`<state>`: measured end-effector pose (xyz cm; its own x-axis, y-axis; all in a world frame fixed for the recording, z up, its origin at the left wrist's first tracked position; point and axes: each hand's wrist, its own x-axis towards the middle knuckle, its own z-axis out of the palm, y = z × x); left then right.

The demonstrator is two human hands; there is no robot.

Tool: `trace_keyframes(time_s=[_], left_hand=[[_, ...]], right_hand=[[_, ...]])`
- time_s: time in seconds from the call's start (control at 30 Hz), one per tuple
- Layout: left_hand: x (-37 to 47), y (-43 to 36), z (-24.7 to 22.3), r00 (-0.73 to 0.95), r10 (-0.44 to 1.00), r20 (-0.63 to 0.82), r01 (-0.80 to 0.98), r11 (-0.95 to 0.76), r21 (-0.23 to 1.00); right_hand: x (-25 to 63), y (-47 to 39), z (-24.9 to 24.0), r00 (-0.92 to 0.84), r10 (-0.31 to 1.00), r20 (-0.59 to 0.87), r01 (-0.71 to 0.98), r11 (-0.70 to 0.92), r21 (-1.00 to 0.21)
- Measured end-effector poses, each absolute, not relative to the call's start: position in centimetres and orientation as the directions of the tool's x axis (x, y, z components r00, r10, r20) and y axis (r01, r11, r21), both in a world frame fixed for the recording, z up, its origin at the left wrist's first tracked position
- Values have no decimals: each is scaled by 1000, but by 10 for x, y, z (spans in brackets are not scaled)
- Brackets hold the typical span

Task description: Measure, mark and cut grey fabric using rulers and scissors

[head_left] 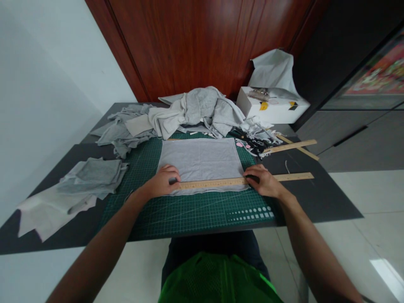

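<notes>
A wooden ruler point(214, 183) lies across a rectangular piece of grey cloth point(202, 158), close to its near edge. My left hand point(164, 180) has its fingers curled at the ruler's left end, over the cloth's left edge. Near the cloth's right edge, my right hand point(261, 180) grips the ruler, whose far end sticks out to the right. Something dark shows under the right fingers; whether it is an object or shadow I cannot tell. Beneath the cloth is a green cutting mat point(189, 214) with a printed grid.
A heap of grey cloth point(202, 107) stretches along the back. Folded fabric pieces point(91, 176) lie at the left. Scissors point(243, 134) and cloth scraps sit back right, beside more wooden strips point(293, 146). A white box point(274, 110) stands behind them against the wooden panel.
</notes>
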<state>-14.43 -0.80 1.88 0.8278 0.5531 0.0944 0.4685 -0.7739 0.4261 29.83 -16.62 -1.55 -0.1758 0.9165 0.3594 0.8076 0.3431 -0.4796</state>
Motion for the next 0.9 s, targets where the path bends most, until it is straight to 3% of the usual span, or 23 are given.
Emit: trace_keyframes(time_s=[0.9], left_hand=[[-147,-7,22,846,533,26,466,-760,453]], right_hand=[[299,-197,-13,-184,941,283,827,304,-473]])
